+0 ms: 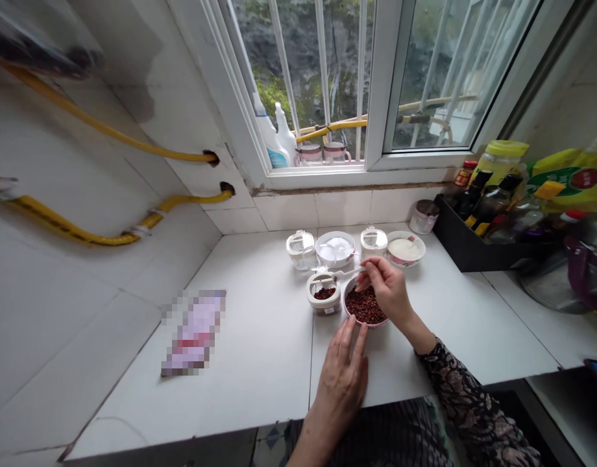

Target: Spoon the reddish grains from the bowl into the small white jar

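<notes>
My right hand (pixel 389 288) is closed in a pinch on the handle of a small pale spoon (pixel 348 273). The spoon reaches left over the raised-lid seasoning jar (pixel 324 306), which has some dark reddish-brown peppercorn-like grains inside. Below that hand is a bowl (pixel 365 323) of the same kind of grains (pixel 364 306), partly covered by my fingers. My left hand (pixel 344 370) rests at the bowl's near side, fingers stretched out and their tips touching the rim. Whether the spoon carries grains is too small to tell.
Behind stand two lidded seasoning jars (pixel 301 251), a bowl of white powder or grains (pixel 335 249) and a bowl of off-white grains (pixel 406 249). A black bottle box (pixel 478 253) and a pot (pixel 561 272) occupy the right. A blurred purple packet (pixel 196 334) lies left.
</notes>
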`<action>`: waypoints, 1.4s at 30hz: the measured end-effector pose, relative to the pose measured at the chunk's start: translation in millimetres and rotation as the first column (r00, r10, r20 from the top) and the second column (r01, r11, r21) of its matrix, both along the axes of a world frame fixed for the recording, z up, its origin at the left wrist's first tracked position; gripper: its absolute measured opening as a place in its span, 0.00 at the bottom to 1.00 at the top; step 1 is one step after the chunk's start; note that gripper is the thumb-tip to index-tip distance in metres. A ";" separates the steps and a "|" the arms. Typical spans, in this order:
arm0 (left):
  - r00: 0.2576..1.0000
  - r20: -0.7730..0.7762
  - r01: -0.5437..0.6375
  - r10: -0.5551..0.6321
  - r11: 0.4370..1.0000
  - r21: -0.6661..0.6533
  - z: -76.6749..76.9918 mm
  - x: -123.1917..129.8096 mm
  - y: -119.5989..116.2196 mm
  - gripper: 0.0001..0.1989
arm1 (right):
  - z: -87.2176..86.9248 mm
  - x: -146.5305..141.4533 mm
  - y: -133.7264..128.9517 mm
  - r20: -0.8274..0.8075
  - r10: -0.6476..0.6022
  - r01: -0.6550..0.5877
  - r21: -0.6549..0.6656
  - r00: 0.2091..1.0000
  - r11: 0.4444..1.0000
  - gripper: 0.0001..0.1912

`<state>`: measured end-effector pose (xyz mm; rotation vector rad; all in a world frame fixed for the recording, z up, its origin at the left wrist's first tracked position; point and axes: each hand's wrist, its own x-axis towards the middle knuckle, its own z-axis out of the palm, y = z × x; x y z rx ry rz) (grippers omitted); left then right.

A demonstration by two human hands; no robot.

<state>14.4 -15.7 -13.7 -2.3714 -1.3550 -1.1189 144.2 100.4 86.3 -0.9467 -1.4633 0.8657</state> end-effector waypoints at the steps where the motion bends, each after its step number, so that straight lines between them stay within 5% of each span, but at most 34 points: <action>1: 1.000 0.010 -0.001 0.001 1.000 0.004 -0.6 0.0 0.2 0.34 | -1.3 -4.6 -3.3 0.096 -0.002 -0.008 0.105 0.995 0.994 0.12; 4: 1.000 0.030 -0.003 0.003 1.000 0.007 -2.4 0.2 0.6 0.34 | -5.8 -11.6 -9.7 0.341 -0.015 -0.115 0.356 0.940 0.927 0.10; 6: 1.000 0.028 -0.003 0.003 1.000 0.008 -2.5 0.2 0.8 0.34 | -7.1 -9.6 -10.6 0.367 -0.033 -0.128 0.405 0.930 0.905 0.10; 11: 1.000 -0.004 0.004 -0.004 1.000 0.018 3.3 -1.4 0.4 0.34 | -3.2 10.8 -2.2 0.204 -0.088 0.044 0.207 0.975 0.977 0.10; 15: 1.000 -0.029 0.001 -0.001 1.000 -0.001 8.4 -2.7 -1.0 0.34 | -5.7 23.0 7.4 0.270 -0.108 0.086 0.094 0.957 0.992 0.09; 21: 1.000 -0.022 -0.014 0.014 1.000 -0.009 6.6 -2.0 -2.1 0.33 | -11.7 16.2 8.0 0.464 -0.053 0.057 0.005 0.885 0.998 0.10; 28: 0.999 -0.038 -0.005 0.004 1.000 -0.025 6.7 -3.6 -1.6 0.34 | -9.3 17.2 7.2 0.257 0.071 -0.020 -0.195 0.964 0.981 0.09; 42: 0.999 -0.032 -0.009 0.008 1.000 -0.012 7.1 -2.8 -1.8 0.34 | -12.9 17.8 10.5 0.050 0.112 -0.088 -0.344 0.992 0.935 0.09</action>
